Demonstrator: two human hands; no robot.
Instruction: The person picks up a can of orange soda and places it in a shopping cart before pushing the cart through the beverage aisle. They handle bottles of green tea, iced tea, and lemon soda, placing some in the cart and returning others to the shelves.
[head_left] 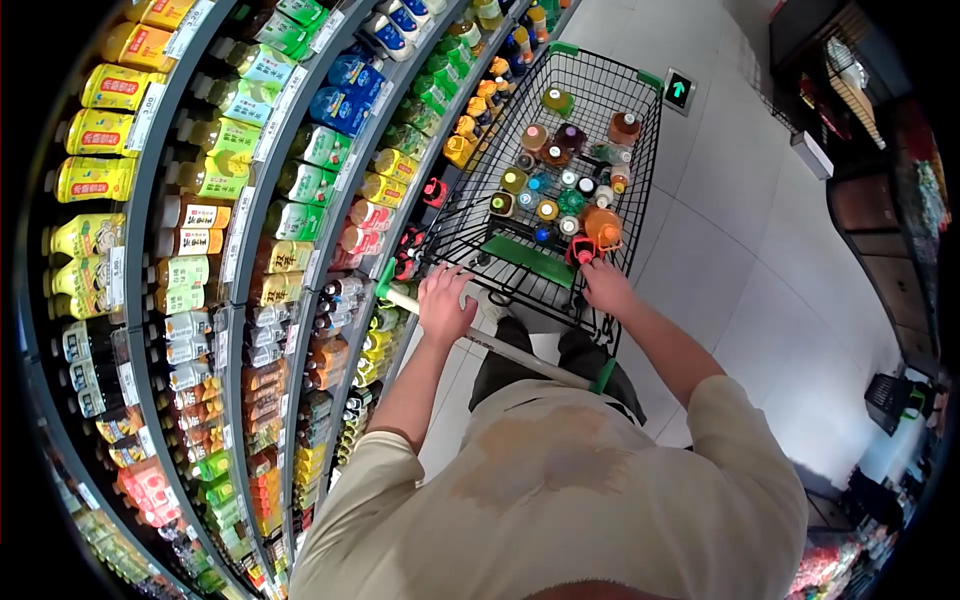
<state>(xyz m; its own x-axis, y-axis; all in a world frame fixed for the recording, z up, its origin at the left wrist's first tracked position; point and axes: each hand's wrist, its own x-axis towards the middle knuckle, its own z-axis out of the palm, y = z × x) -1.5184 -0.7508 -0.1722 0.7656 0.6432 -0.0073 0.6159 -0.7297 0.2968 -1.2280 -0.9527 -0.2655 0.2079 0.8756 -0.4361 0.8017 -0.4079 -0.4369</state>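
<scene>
A black wire shopping cart (642, 150) with green corners stands in front of me, its handle (525, 358) running across just ahead of my body. My left hand (446, 303) lies over the left part of that handle, fingers curled over it. At the cart's near right, my right hand (606, 286) is closed around a red-topped bottle (580, 251), most of it hidden by the fingers. Several drink bottles stand upright inside the basket, among them an orange bottle (603, 226) beside my right hand and a green-yellow one (558, 101) near the far end.
Curved-looking shelves (232, 330) packed with bottled drinks rise along my left, close to the cart. Grey floor tiles (740, 230) extend on the right, with a lit green arrow sign (679, 90) set in them. Dark display units (870, 225) and a black basket (886, 402) are at far right.
</scene>
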